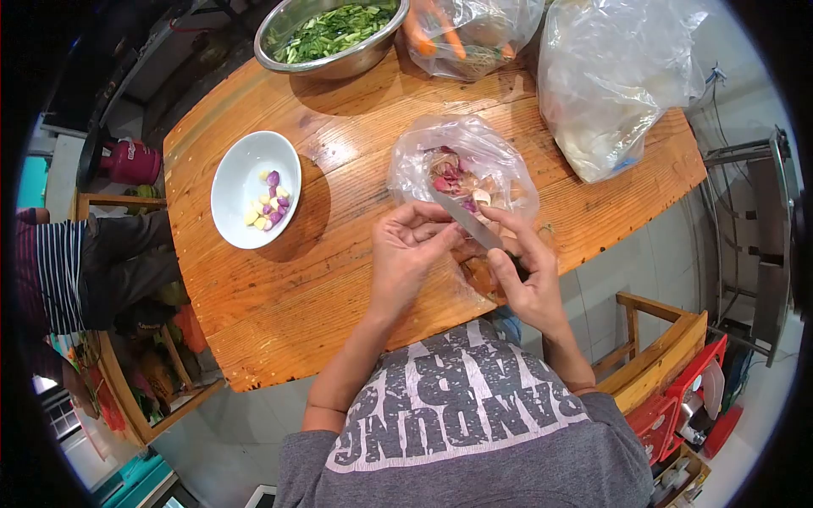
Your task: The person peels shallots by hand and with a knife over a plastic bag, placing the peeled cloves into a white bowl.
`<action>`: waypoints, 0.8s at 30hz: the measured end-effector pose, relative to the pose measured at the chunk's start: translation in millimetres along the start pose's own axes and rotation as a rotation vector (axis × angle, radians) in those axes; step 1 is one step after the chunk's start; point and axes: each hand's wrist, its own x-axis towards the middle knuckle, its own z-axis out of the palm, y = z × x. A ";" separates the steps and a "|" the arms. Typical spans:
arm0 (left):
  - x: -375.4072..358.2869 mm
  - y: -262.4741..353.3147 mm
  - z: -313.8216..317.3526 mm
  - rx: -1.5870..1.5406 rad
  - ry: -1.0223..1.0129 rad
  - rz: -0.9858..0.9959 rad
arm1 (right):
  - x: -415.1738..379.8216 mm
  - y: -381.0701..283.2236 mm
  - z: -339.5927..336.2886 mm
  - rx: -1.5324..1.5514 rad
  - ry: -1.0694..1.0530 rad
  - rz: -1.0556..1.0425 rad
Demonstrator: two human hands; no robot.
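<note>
My right hand (529,275) is wrapped round the handle of a knife (468,222), whose blade points up and to the left. The fingers of my left hand (409,250) are pinched together beside the blade; what they hold is too small to make out. Just beyond both hands lies an open clear plastic bag (508,169) with shallots and peels (450,173) in it. To the left, a white bowl (227,190) holds peeled garlic cloves and purple shallots (269,206).
A steel bowl of chopped greens (339,34) stands at the back of the wooden table (279,313). Beside it are a bag with carrots (440,34) and a large plastic bag (614,85). Another person (93,271) is at the far left. A wooden stool (660,356) stands at the right.
</note>
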 end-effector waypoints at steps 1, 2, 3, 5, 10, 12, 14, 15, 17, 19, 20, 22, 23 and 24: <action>1.2 -2.9 -4.3 -0.005 -0.002 -0.006 | 2.5 3.9 1.9 -0.025 0.034 -0.088; 2.3 -5.0 -6.8 -0.011 -0.001 -0.011 | 6.0 10.9 6.3 -0.051 0.066 -0.175; 3.2 -6.6 -7.7 0.003 0.000 0.001 | 7.8 14.9 9.0 -0.077 0.095 -0.261; 3.2 -8.8 -9.1 0.031 0.004 0.022 | 6.4 15.5 7.6 -0.021 0.031 -0.188; 1.5 -6.1 -9.0 0.068 0.010 0.004 | 5.5 18.3 8.8 0.031 0.000 -0.147; 0.9 -6.6 -9.7 0.066 0.004 0.010 | 5.7 18.0 8.5 0.024 -0.010 -0.164; 1.3 -7.8 -10.2 0.055 -0.008 0.026 | 4.6 17.8 10.2 0.130 -0.028 -0.107; 1.0 -7.5 -10.3 0.073 -0.009 0.018 | 4.0 17.7 10.8 0.183 -0.036 -0.079; 0.3 -6.4 -10.3 0.106 -0.014 0.001 | 2.9 14.0 7.6 0.227 -0.069 -0.036; -1.0 0.0 -6.7 0.155 -0.023 -0.002 | 2.2 13.6 6.7 0.248 -0.081 -0.017; -1.7 2.8 -4.7 0.179 -0.028 -0.002 | 2.0 14.7 6.9 0.246 -0.078 -0.020; -2.5 4.2 -2.2 0.197 -0.032 -0.015 | 1.4 15.4 6.6 0.228 -0.074 -0.019; -3.3 4.1 -1.1 0.207 -0.033 -0.022 | 0.6 15.7 6.2 0.213 -0.074 -0.013; -4.9 3.1 0.9 0.193 -0.039 -0.003 | 0.3 14.9 6.0 0.223 -0.077 -0.002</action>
